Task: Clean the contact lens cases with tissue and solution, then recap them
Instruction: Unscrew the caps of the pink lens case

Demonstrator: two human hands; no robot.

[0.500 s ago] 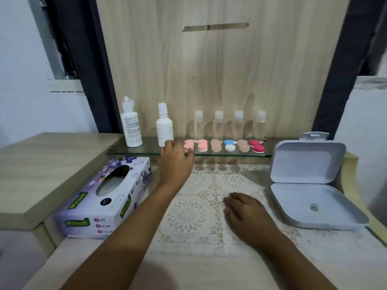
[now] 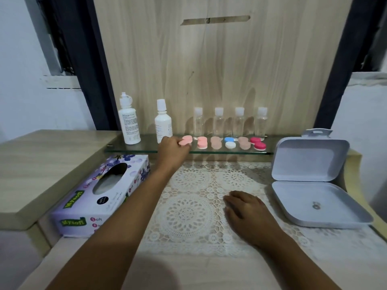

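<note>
Fingers [image 2: 181, 144] of my left hand [image 2: 171, 152] pinch the pink case [image 2: 186, 140] at the shelf's [image 2: 134, 149] front edge; my right hand [image 2: 248, 210] lies flat, fingers loose, on the desk [image 2: 188, 268].

Left hand at the first lens case on the glass shelf

The left hand [image 2: 172, 152] grips, it seems, the pink lens case [image 2: 186, 141] at the left end of the row on the glass shelf [image 2: 146, 151]. The right hand [image 2: 248, 210] lies flat on the lace mat [image 2: 188, 214].
</note>
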